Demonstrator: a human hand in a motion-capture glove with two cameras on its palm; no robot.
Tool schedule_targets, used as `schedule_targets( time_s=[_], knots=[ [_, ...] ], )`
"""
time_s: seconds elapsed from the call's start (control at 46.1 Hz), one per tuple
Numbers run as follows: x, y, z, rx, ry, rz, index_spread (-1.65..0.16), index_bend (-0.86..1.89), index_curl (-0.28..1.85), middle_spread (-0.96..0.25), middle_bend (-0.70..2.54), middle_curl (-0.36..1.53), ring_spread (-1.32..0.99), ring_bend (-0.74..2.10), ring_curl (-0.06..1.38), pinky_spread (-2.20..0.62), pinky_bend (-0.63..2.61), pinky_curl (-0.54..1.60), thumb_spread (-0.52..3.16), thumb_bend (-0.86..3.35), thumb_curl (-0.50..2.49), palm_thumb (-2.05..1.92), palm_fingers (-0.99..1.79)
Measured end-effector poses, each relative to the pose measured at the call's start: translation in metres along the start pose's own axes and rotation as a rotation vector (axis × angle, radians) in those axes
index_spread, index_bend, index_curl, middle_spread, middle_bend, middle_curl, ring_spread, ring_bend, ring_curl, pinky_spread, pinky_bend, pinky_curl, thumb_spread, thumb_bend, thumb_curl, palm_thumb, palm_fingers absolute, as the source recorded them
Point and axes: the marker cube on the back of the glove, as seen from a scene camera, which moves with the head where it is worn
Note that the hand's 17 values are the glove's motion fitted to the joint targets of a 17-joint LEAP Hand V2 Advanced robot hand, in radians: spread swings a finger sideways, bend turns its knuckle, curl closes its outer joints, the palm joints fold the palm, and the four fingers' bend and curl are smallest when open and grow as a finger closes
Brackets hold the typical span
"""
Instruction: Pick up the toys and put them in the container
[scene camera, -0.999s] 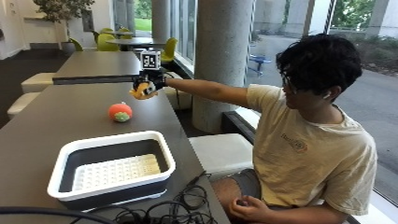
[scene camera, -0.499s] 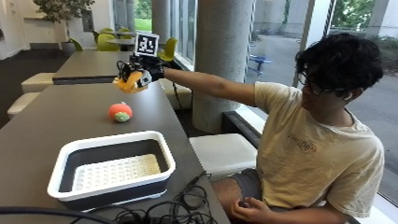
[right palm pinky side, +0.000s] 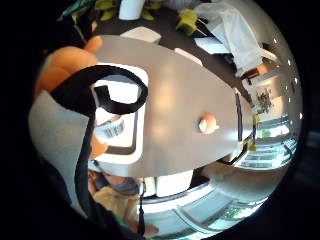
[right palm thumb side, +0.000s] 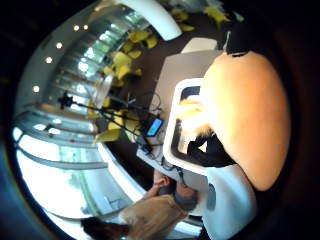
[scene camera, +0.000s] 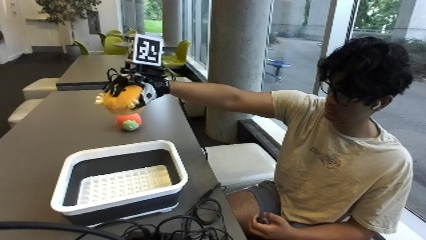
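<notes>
Outside view: right hand (scene camera: 143, 90) aloft, fingers curled around orange plush toy (scene camera: 120, 100), short of container (scene camera: 120, 182); early release risks a drop onto table (scene camera: 46, 135). Second toy (scene camera: 129, 121) waiting there.

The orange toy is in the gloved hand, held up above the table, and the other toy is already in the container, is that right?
Not quite. The gloved right hand does hold the orange toy above the table, but the other toy lies on the table beyond the container, not in it. The outside view shows this.
</notes>
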Motion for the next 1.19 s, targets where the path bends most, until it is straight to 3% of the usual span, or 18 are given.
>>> schedule_targets(
  time_s=[0.304,0.738,1.194],
  knots=[
    [-0.040,-0.016,0.013,0.023,-0.007,-0.036,-0.36,0.17,0.64,-0.15,0.17,0.49,-0.22,0.55,0.47,-0.20,1.24,0.41,1.33,0.00,0.68,0.52,0.23],
    [-0.031,-0.015,0.041,-0.120,0.025,-0.002,-0.35,0.16,0.56,-0.06,0.18,0.45,-0.07,0.38,0.42,-0.06,1.28,0.39,1.36,-0.02,0.55,0.46,-0.03],
    [-0.021,-0.008,0.039,-0.096,0.012,-0.021,-0.35,0.20,0.52,-0.04,0.18,0.42,-0.04,0.31,0.40,0.01,1.17,0.34,1.34,-0.02,0.45,0.36,0.01]
  ],
)
